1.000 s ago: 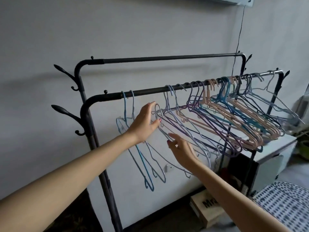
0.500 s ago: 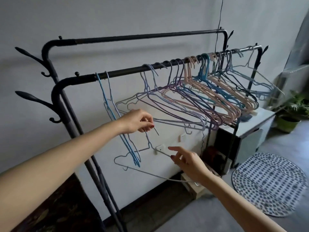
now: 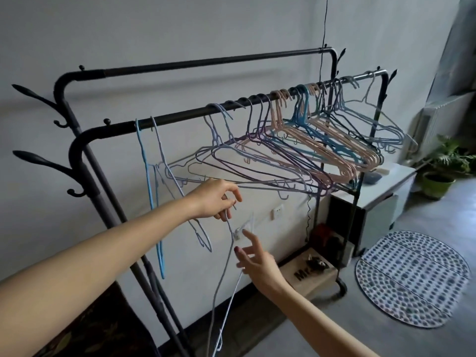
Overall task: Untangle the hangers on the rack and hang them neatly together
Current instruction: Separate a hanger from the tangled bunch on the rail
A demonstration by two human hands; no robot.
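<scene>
A black double-rail rack (image 3: 180,117) stands against the wall. Several thin wire hangers (image 3: 296,150) in lilac, pink, blue and dark tones crowd the right half of its front rail. Two blue hangers (image 3: 150,191) dangle crookedly near the rail's left end. My left hand (image 3: 215,199) pinches the hook of a pale grey-lilac hanger (image 3: 221,284) that is off the rail and hangs down toward the floor. My right hand (image 3: 255,258) is just right of that hanger with fingers spread, holding nothing.
A low white cabinet (image 3: 381,199) stands behind the rack's right end. A wooden box (image 3: 311,276) sits on the floor by the rack's caster. A dotted oval mat (image 3: 412,276) and a potted plant (image 3: 440,173) lie to the right. Coat hooks (image 3: 43,163) project at left.
The loose hanger has swung from lying across between my hands to hanging nearly straight down from my left hand. My right hand has let go of its lower bar and opened.
</scene>
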